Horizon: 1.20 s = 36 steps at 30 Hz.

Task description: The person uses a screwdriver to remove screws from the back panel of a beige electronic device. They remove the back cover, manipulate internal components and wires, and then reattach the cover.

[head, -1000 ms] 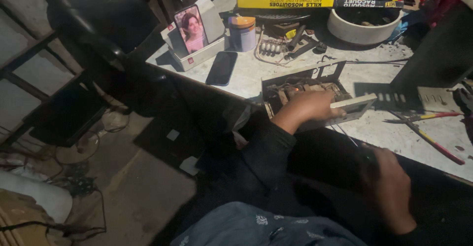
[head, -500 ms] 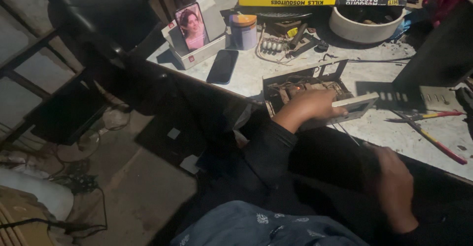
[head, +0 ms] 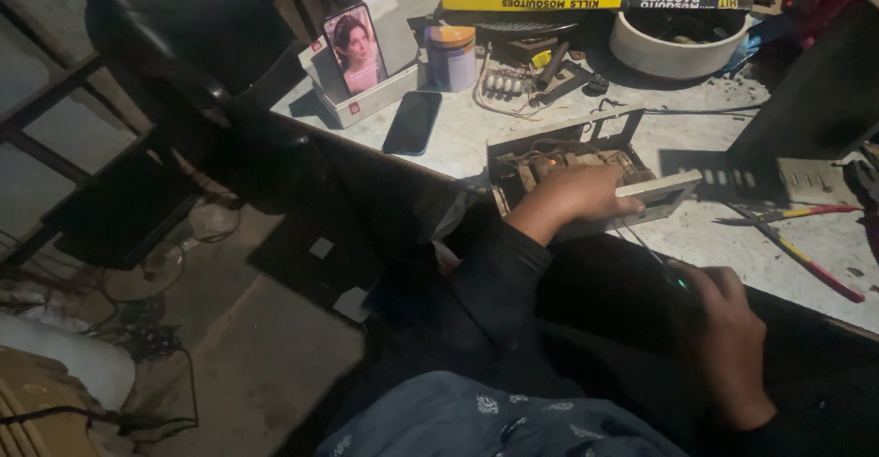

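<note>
Slippage threatens the opened grey metal circuit chassis (head: pixel 586 173) at the bench edge, gripped by left hand (head: pixel 572 199); right hand (head: pixel 723 347) fingers curl round something unclear.

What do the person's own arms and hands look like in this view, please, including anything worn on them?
Both hands are bare: no gloves, rings or watch can be made out in the dim light. The left hand emerges from a long dark sleeve, black or very dark, bunched at the wrist. The right hand lies in shadow; its forearm runs out of view, so any sleeve there cannot be told.
</note>
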### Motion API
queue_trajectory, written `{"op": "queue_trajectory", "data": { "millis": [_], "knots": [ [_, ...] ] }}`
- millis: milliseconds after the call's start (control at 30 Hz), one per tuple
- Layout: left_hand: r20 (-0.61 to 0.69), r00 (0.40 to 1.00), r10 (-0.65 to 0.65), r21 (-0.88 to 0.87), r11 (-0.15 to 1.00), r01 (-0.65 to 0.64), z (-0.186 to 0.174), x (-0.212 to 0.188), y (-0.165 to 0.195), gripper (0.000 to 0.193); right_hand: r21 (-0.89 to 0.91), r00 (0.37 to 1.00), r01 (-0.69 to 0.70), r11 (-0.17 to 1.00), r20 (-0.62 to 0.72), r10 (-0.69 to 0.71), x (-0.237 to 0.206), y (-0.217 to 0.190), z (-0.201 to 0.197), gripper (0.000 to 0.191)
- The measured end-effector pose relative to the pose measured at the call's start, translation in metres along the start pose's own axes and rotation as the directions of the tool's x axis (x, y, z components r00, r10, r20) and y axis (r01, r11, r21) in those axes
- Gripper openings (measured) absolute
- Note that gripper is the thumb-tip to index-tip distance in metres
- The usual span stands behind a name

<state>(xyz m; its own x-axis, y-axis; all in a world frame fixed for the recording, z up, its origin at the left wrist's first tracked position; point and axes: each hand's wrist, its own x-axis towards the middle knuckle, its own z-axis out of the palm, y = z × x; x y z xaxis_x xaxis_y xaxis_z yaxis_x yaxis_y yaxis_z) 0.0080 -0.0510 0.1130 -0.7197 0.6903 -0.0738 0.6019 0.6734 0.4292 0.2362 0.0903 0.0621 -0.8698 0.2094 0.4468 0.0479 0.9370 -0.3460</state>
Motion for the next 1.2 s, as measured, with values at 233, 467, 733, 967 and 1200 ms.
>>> {"op": "queue_trajectory", "data": {
  "millis": [233, 467, 733, 967, 1200],
  "knots": [
    [-0.057, 0.998, 0.001, 0.009, 1.000, -0.001, -0.003, -0.005, 0.002, 0.071, -0.029, 0.992, -0.095, 0.995, 0.085, 0.097, 0.005, 0.011, 0.016, 0.034],
    [-0.025, 1.000, -0.003, 0.018, 1.000, 0.003, -0.003, -0.004, 0.002, 0.069, -0.075, 0.994, 0.059, 0.995, -0.091, -0.066, -0.002, 0.006, 0.006, 0.045],
    [-0.023, 0.999, -0.048, 0.041, 0.998, 0.049, 0.001, -0.003, 0.001, 0.067, -0.135, 0.997, -0.072, 0.988, -0.021, 0.070, -0.001, 0.004, 0.019, 0.025],
    [-0.044, 0.998, 0.036, -0.029, 0.999, -0.037, 0.001, -0.001, -0.002, 0.069, -0.179, 0.994, 0.064, 0.982, -0.075, -0.079, -0.004, 0.012, 0.011, 0.038],
    [-0.005, 0.999, -0.054, -0.001, 0.999, 0.054, -0.008, -0.013, 0.007, 0.065, -0.118, 0.982, -0.174, 0.978, 0.054, 0.181, 0.001, 0.015, 0.027, 0.042]
  ]
}}
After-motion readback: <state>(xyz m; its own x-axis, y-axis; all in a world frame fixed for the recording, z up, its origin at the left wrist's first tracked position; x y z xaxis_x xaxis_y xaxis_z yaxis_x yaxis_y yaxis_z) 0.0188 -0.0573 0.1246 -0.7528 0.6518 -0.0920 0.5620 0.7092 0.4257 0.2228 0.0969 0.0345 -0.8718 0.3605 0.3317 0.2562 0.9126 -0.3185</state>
